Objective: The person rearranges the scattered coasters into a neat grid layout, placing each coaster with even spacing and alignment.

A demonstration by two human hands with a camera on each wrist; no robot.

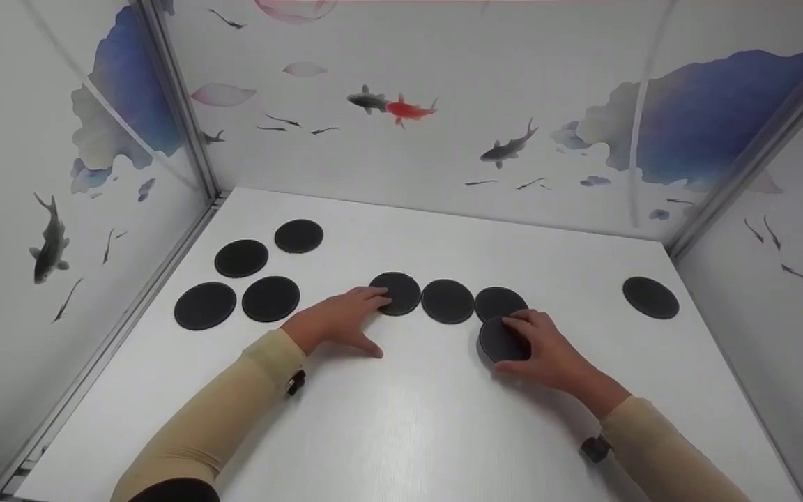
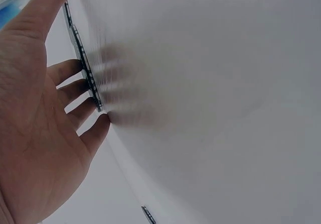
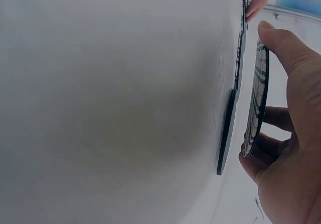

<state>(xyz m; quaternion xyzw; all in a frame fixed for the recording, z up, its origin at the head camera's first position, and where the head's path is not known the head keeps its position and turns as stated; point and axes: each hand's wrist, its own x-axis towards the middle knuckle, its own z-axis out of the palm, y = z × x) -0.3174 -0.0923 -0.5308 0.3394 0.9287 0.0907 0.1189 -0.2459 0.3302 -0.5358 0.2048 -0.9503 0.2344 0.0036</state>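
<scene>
Black faces upward on the round coaster [image 1: 502, 341] that the person's right hand [image 1: 551, 352] pinches, thumb clamped at one edge and fingers at the opposite one. Circular, it measures alike every way; seen nearly edge-on from the right wrist, it runs almost parallel to the white tabletop [image 1: 401, 432], raised just above it, its plaid underside turned downward. In the head view it overlaps the near edge of the right-hand coaster [image 1: 499, 301] in a row of three, beside the middle coaster [image 1: 448, 301]. The left hand [image 1: 339, 317] rests its fingertips on the left-hand coaster [image 1: 401, 294], thumb spread well apart from the fingers. Four more coasters [image 1: 205, 305] lie flat to the left, and a lone coaster [image 1: 650, 298] lies far right.
</scene>
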